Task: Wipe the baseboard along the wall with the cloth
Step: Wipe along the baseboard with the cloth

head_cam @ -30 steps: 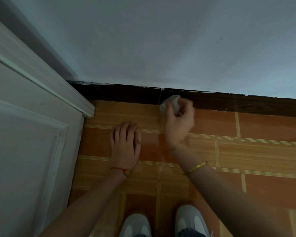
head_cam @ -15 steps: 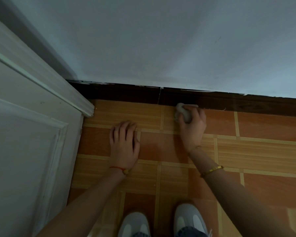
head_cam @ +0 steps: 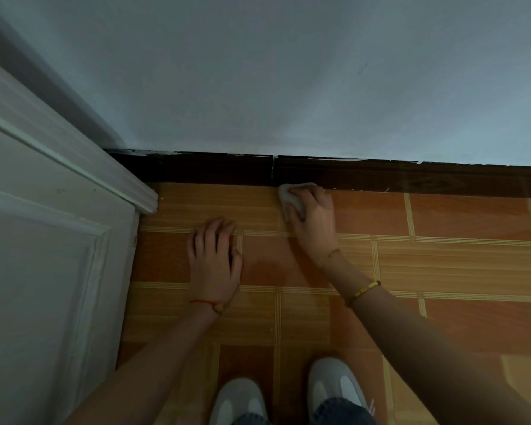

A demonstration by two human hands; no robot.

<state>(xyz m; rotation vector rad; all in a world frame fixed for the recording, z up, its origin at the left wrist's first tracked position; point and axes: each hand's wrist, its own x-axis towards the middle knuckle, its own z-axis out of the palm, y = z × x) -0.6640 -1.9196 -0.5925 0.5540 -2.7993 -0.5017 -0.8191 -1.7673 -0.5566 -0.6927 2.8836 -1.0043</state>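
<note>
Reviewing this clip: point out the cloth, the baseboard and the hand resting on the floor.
cloth (head_cam: 288,196), head view: on the pale wad showing past the fingers.
baseboard (head_cam: 411,178), head view: on its dark front face, right of the joint.
left hand (head_cam: 213,259), head view: on the back of the hand, flat on the tiles.

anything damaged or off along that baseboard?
Yes. The dark baseboard has a visible vertical seam right by the cloth, and whitish ragged flecks run along its top edge, like paint overlap or chipping. Nothing spilled.
</note>
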